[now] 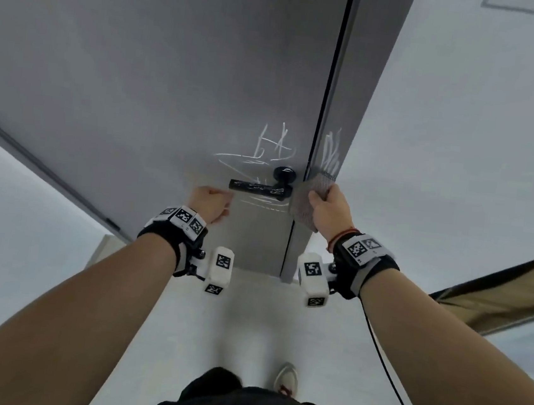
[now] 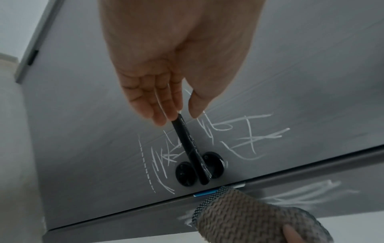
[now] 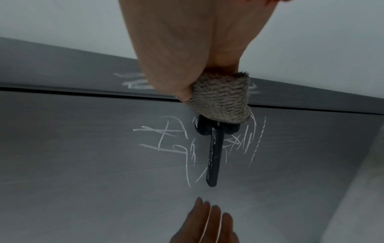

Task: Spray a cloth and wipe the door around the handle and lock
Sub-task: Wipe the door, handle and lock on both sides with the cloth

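White scribbles [image 1: 271, 150] cover the grey door [image 1: 139, 90] around its black lever handle [image 1: 260, 188] and the round black lock [image 1: 284, 173] above it. My right hand [image 1: 328, 205] grips a folded grey-brown woven cloth [image 1: 307, 196] and holds it at the door's edge, just right of the handle. In the right wrist view the cloth [image 3: 222, 102] covers the top of the handle's base [image 3: 216, 129]. My left hand [image 2: 166, 105] is empty, its fingers straight and together. Its fingertips [image 3: 207, 212] stop just short of the handle's free end [image 3: 212, 182].
More white scribbles mark the grey door frame [image 1: 330, 153] right of the gap. A white wall [image 1: 461, 157] lies beyond it, with a tan panel [image 1: 495, 302] low on the right. My shoe [image 1: 286, 377] stands on the pale floor [image 1: 239, 324]. A black cable [image 1: 386, 373] hangs from my right wrist.
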